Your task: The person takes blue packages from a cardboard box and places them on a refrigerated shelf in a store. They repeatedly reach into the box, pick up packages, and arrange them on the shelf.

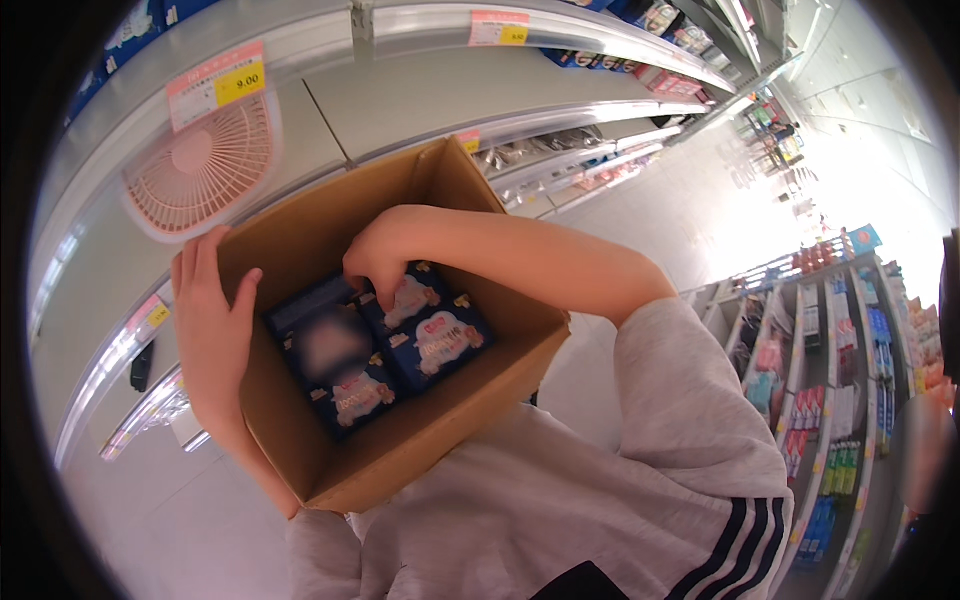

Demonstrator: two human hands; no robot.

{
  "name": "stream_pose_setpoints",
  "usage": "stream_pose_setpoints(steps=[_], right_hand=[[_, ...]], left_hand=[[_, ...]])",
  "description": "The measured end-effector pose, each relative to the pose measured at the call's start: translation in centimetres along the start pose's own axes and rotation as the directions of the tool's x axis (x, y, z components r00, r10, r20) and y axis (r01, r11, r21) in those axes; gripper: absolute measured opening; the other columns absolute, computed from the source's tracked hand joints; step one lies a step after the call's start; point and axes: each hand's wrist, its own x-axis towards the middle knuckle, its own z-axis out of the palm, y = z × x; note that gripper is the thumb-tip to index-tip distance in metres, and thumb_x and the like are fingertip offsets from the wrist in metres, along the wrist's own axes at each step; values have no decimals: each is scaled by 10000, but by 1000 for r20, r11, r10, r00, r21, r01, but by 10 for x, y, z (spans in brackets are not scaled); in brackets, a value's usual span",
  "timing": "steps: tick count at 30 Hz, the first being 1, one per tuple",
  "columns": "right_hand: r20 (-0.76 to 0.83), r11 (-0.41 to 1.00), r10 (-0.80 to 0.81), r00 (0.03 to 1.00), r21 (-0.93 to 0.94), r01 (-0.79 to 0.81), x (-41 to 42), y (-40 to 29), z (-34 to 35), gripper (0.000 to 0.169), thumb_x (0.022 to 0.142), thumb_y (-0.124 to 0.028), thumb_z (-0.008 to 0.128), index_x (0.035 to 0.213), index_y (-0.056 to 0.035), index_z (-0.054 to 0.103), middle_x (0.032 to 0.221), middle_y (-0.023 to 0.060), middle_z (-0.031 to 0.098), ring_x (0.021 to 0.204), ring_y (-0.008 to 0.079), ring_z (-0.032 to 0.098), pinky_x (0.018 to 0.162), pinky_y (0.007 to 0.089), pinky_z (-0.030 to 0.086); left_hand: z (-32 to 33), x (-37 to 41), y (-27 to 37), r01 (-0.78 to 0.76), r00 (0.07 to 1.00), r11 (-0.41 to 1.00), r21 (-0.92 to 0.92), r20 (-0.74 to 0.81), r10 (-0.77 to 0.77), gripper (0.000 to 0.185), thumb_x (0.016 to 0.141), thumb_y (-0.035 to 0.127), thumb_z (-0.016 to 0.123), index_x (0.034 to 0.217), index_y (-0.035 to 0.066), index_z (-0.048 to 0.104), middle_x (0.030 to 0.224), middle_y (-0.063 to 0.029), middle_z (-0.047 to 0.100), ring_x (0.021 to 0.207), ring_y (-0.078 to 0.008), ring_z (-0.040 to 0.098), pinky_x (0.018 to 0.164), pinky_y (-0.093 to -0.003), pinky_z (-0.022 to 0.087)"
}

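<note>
An open cardboard box is held against the front of my body, tilted so its inside faces me. Along its left wall my left hand is spread, the thumb near the rim and the forearm running beneath. Several navy-blue printed packages lie side by side at the bottom, bearing white cloud shapes and writing. My right hand reaches in over the right wall. Its thumb rests on the top of one package, while the other fingers curl down out of sight. Whether they grip that package cannot be seen.
Beyond the box runs a store shelf with a clear front rail and price tags. A pink slotted basket sits on the shelf at the left. Another stocked shelf rack stands at the right, across the pale floor.
</note>
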Motion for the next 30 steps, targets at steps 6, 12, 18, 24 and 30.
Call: stream_pose_setpoints(steps=[6,12,18,24,30], right_hand=[[333,990,119,935,-108,-87,52,21,35,676,624,-355,810,1193,-38,629,1106,166,663,1001,310,637,828,410,501],[469,977,144,872,-206,-50,67,-2,64,763,581,-359,861,1227,-41,607,1263,165,589,1049,302,616,848,403,505],[344,989,9,939,-145,43,54,5,79,821,541,-417,863,1200,3,611,1207,184,619,1111,318,591,891,408,483],[348,996,89,933,-10,-91,39,-4,55,816,569,-477,850,1182,11,622,1206,173,627,1095,316,598,894,389,475],[109,983,-29,994,182,9,5,-14,17,837,634,-497,802,1235,22,537,1157,209,633,1057,337,607,892,393,476]], left_hand=[[-3,-2,5,25,1000,999,-29,-1,-25,472,834,64,619,1286,38,485,1266,-150,513,1206,-346,448,1013,-419,371],[-4,-5,1,7,1000,999,-53,-15,-7,477,831,56,619,1289,37,484,1269,-152,515,1204,-348,448,1009,-419,377],[-4,-6,1,-13,999,997,-74,-45,10,477,814,54,635,1269,35,493,1252,-151,521,1189,-354,457,990,-429,391],[-5,-4,3,-7,999,998,-65,-45,4,480,795,48,649,1251,33,499,1245,-150,523,1182,-360,461,972,-435,402],[-11,-6,5,3,999,997,-82,-39,-6,475,796,53,650,1247,26,503,1234,-168,525,1178,-376,459,981,-442,397]])
